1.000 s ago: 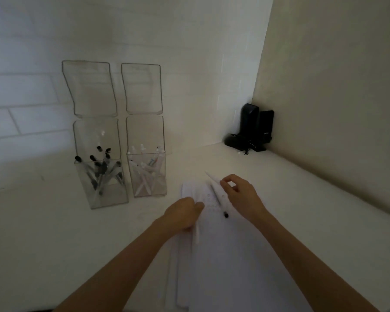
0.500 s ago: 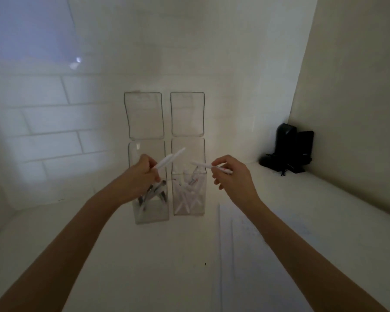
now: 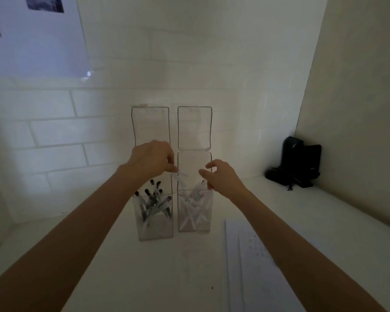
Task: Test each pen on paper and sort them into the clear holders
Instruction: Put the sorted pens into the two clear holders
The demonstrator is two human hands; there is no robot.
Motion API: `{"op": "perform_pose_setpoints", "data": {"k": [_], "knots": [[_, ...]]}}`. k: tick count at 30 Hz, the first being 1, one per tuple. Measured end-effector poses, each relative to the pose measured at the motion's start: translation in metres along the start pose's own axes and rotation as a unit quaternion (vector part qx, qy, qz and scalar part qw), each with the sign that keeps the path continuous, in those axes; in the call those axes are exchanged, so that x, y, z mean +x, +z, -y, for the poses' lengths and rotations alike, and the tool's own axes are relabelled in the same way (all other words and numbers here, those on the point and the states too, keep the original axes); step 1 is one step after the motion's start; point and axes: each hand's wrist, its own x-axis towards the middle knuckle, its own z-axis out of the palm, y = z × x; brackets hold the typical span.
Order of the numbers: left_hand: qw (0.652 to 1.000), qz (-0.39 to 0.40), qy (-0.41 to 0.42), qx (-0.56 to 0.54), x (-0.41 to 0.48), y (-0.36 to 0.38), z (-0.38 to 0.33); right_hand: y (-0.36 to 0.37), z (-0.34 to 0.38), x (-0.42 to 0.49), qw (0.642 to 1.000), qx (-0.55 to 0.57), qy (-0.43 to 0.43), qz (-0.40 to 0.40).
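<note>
A: How far along is the person with the sorting?
B: The left holder [image 3: 153,224] carries black-capped pens [image 3: 152,194]. Above it, the left hand [image 3: 152,158] pinches a white pen [image 3: 182,173] at its fingertips. The pen sits at 4 o'clock from the hand, over the seam between the two holders.
A: How does the pen lie?
B: Its long axis runs from 10 to 4 o'clock. The free end slants down toward the right holder [image 3: 195,225], where pale pens [image 3: 193,208] stand. Which end is the nib cannot be told.
A: And the right hand [image 3: 223,177]?
B: It hovers at that holder's rim, thumb and forefinger apart, with nothing plainly between them.
A: What would make the drop go well?
B: Probably the person should tip the pen nearer upright, carry it toward 3 o'clock clear of the shared wall, and release it low. The paper [image 3: 245,255] lies at 5 o'clock from the holders.
</note>
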Motion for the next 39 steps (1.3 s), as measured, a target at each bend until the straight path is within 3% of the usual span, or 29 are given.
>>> {"op": "perform_pose_setpoints", "data": {"k": [3,6,9,12,16,19,22,26,30,33,39], "knots": [[0.998,0.054,0.021,-0.017,0.014,0.021,-0.015,-0.005,-0.015,-0.013,0.998,0.049,-0.021,-0.043],[0.994,0.084,0.028,-0.064,0.015,0.048,-0.018,-0.019,-0.034,-0.031,0.998,0.051,-0.020,-0.038],[0.989,-0.031,0.006,-0.141,-0.015,0.064,-0.017,-0.038,-0.056,-0.051,0.996,0.069,-0.011,-0.055],[0.957,-0.164,0.008,-0.238,-0.057,0.077,-0.022,-0.056,-0.085,-0.069,0.998,0.007,0.040,-0.055],[0.918,-0.192,0.044,-0.345,-0.088,0.106,-0.036,-0.058,-0.124,-0.084,0.969,-0.197,0.150,0.012],[0.908,-0.223,0.038,-0.351,-0.095,0.117,-0.045,-0.040,-0.139,-0.091,0.944,-0.252,0.202,0.072],[0.902,-0.237,0.032,-0.359,-0.093,0.119,-0.046,-0.027,-0.142,-0.093,0.929,-0.295,0.211,0.074],[0.901,-0.230,0.005,-0.368,-0.083,0.116,-0.043,-0.024,-0.137,-0.097,0.947,-0.273,0.166,-0.021],[0.910,-0.211,0.042,-0.356,-0.081,0.112,-0.027,-0.026,-0.112,-0.101,0.990,-0.021,0.039,-0.137],[0.900,-0.217,0.004,-0.379,-0.093,0.103,-0.004,-0.021,-0.075,-0.098,0.986,0.062,-0.061,-0.144],[0.819,-0.147,-0.057,-0.552,-0.107,0.066,0.027,0.029,-0.006,-0.085,0.968,0.017,-0.240,-0.068]]}}
